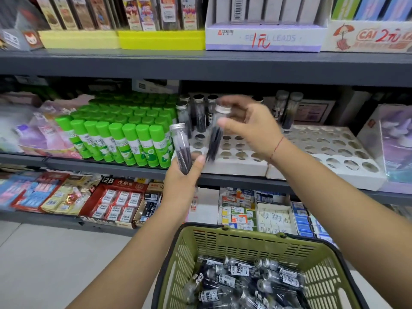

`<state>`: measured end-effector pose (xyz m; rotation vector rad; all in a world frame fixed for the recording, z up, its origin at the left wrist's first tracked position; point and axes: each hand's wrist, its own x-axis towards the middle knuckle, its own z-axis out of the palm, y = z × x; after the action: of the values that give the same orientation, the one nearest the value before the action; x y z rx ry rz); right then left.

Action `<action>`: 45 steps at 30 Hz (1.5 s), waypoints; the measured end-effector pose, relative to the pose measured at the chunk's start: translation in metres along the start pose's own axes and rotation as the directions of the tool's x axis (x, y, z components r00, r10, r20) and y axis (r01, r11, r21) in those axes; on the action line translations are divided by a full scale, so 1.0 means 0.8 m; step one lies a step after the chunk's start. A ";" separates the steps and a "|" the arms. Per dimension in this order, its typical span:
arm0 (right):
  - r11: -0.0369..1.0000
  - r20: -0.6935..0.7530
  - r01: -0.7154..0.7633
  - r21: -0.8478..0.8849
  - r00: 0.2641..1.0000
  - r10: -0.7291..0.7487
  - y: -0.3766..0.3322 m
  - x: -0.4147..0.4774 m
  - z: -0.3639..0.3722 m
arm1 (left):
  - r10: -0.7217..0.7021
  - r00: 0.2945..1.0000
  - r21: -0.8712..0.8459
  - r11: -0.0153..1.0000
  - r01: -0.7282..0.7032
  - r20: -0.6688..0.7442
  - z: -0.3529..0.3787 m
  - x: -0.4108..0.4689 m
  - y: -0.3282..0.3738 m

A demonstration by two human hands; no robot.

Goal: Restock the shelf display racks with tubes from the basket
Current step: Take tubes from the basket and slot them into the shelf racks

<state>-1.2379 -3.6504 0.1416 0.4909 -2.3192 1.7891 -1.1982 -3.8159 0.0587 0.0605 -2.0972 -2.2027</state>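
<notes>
Racks (330, 150) at 1 o'clock mostly empty holes, few seated tubes (199, 112) at back, basket (245, 233) at 5 o'clock heaped, left hand (181, 182) wrapped round spare tube (183, 148), right hand (249, 128) pinching blurred tube (215, 136) above rack: early days.

Two held tubes (183, 150) (215, 139), two white racks (234, 168) (312, 178), one green basket (245, 241).

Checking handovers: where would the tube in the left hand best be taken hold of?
The tube stands nearly upright, cap up, the left hand wrapped round its lower half; so likely grip the bare upper half, just under the cap, from the right.
</notes>
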 end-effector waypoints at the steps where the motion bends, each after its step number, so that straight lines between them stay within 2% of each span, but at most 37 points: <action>1: 0.999 -0.046 0.038 -0.029 0.998 -0.040 -0.003 0.010 0.000 | 0.015 1.000 0.011 1.000 -0.015 -0.021 -0.006 0.004 -0.002; 3: 0.995 -0.090 0.072 -0.067 0.993 -0.078 -0.003 0.028 0.006 | 0.030 0.999 0.035 0.999 -0.029 -0.027 -0.014 0.008 -0.004; 7: 0.997 -0.128 0.028 -0.066 0.991 -0.037 0.012 0.056 0.027 | 0.019 1.000 0.064 0.998 -0.019 0.002 -0.021 0.011 -0.011; 13: 0.973 -0.139 -0.026 -0.229 0.990 -0.007 0.030 0.085 0.045 | -0.028 1.000 0.058 0.998 0.027 0.009 -0.027 0.014 -0.019; 18: 0.872 -0.175 -0.018 -0.490 0.981 -0.078 0.031 0.094 0.044 | -0.044 0.999 0.006 0.999 0.044 0.008 -0.027 0.016 -0.020; 22: 0.762 -0.031 -0.008 -0.647 0.999 -0.016 0.034 0.090 0.050 | -0.040 0.999 -0.015 0.999 0.040 0.006 -0.027 0.016 -0.020; 24: 0.782 -0.008 -0.003 -0.623 1.000 -0.003 0.036 0.087 0.054 | -0.037 0.999 -0.026 0.999 0.037 0.008 -0.026 0.015 -0.019; 28: 0.860 -0.064 -0.030 -0.509 0.998 -0.002 0.041 0.087 0.057 | -0.035 0.999 -0.033 0.999 0.035 0.010 -0.026 0.014 -0.020; 31: 0.867 -0.046 -0.046 -0.497 0.999 0.026 0.044 0.087 0.058 | -0.042 0.999 -0.018 0.999 0.042 0.017 -0.026 0.014 -0.018; 38: 0.832 -0.068 -0.119 -0.543 0.993 0.097 0.035 0.079 0.062 | -0.047 0.999 -0.012 0.999 0.047 0.015 -0.025 0.010 -0.012; 40: 0.760 -0.068 -0.128 -0.637 0.992 0.111 0.029 0.071 0.060 | -0.034 0.999 0.034 0.999 0.033 0.028 -0.027 0.011 -0.013; 42: 0.720 -0.095 -0.087 -0.689 0.995 0.029 0.017 0.051 0.061 | -0.011 0.999 0.096 0.995 0.007 0.038 -0.028 0.011 -0.015; 43: 0.765 -0.079 -0.033 -0.643 0.997 -0.024 0.010 0.040 0.065 | -0.003 0.999 0.125 0.992 -0.004 0.048 -0.028 0.011 -0.016; 45: 0.925 0.016 0.029 -0.379 1.000 -0.025 -0.001 0.017 0.075 | 0.022 0.998 0.173 0.984 -0.032 0.063 -0.027 0.009 -0.016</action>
<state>-1.2460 -3.7102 0.1311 0.4648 -2.5637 1.2756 -1.2039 -3.8377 0.0450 -0.0217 -2.3044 -2.0253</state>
